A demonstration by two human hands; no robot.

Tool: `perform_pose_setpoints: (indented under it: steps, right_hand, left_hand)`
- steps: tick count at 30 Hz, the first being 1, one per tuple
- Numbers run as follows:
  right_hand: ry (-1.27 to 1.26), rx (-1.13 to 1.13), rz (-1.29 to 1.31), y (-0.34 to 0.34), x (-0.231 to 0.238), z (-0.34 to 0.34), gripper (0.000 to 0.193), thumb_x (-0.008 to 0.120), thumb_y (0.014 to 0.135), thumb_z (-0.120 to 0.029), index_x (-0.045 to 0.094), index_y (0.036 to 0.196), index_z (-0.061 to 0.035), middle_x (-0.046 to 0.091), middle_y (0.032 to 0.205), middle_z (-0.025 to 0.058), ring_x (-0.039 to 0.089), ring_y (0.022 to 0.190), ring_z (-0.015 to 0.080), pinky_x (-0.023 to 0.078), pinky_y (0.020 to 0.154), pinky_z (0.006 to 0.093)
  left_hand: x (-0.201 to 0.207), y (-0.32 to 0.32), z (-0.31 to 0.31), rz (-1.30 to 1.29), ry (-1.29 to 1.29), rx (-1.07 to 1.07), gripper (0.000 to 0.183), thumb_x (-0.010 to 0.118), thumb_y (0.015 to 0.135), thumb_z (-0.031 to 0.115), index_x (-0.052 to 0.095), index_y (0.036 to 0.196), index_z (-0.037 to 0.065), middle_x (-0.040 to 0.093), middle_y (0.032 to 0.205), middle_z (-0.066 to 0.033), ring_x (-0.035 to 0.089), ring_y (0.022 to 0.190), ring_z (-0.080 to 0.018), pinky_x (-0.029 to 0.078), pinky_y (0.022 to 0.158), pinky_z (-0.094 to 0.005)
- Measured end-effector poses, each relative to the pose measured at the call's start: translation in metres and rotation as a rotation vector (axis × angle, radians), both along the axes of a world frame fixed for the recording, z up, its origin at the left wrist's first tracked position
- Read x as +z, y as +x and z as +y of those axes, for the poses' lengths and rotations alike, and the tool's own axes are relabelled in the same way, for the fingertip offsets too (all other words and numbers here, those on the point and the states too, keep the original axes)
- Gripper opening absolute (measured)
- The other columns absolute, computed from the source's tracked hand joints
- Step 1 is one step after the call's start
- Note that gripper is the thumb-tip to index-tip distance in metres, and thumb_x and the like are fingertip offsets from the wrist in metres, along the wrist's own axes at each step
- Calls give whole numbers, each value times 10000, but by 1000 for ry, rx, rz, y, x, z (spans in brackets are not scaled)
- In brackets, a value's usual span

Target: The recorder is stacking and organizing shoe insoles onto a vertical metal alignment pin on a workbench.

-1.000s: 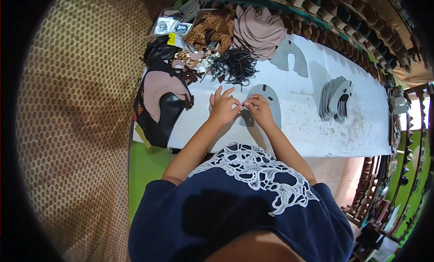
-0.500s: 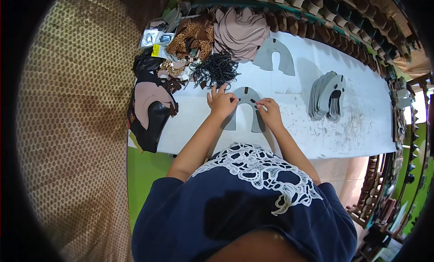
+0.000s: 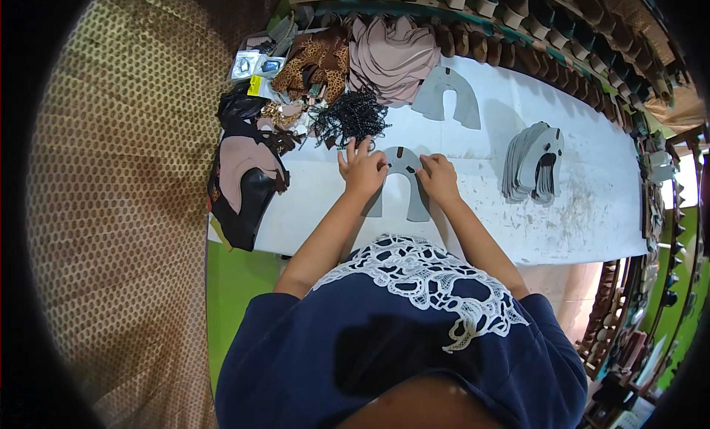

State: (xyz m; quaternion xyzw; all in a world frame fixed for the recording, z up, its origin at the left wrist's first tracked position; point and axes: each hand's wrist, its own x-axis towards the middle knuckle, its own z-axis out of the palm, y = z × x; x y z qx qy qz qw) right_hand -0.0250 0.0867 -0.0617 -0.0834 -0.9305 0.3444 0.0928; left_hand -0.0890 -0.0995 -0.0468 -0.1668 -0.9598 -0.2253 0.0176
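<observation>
A grey, U-shaped shoe-upper piece [image 3: 418, 200] lies on the white-covered table before me, its two legs toward my body. A small dark tab [image 3: 400, 151] sits at the top of its curve, and smaller dark marks show lower on it. At its left edge my left hand [image 3: 362, 171] pinches with thumb and forefinger, the other fingers raised and spread. My right hand [image 3: 441, 180] is closed on the right edge, fingertips bent over it. Anything small between either hand's fingertips is hidden.
A stack of similar grey pieces [image 3: 529, 166] stands to the right. Another grey piece [image 3: 460, 103] lies farther back, beside folded pink material [image 3: 392, 55]. Black beaded strands [image 3: 351, 115], leopard-print material [image 3: 310, 63] and a black bag [image 3: 255, 200] crowd the left. Shoes [image 3: 510, 55] line the back.
My right fingertips have shifted from the dark tab on the piece's right side to its outer right edge. The left hand stays at the left edge, nearly unmoved.
</observation>
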Motion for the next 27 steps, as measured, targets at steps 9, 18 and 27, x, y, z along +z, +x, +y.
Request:
perform_pose_setpoints:
  steps: [9,18,27]
  right_hand:
    - [79,-26,-211,-39,7,-14,337,682,749,-340,679,1016,-135,578,1099,78,519,1039,302,435,847,430]
    - [83,85,-244,-53,10,-20,402,725,687,-451,714,873,-95,631,993,127,603,911,316,473,804,388]
    - [-124,-51,-328,-55,1,-20,356,727,668,-430,730,846,-122,635,1021,101,607,947,299,470,786,404]
  left_hand:
    - [-13,14,-14,353,11,-197,70,674,749,220,712,807,223,472,1349,-47,336,1298,-291,139,1035,-602]
    - [-15,14,-26,313,-40,-309,217,616,794,218,695,994,251,445,1364,-46,318,1304,-300,123,1037,-614]
    - [-11,-5,-39,298,-64,-503,203,592,812,240,681,995,244,460,1348,-23,338,1295,-276,121,1052,-599]
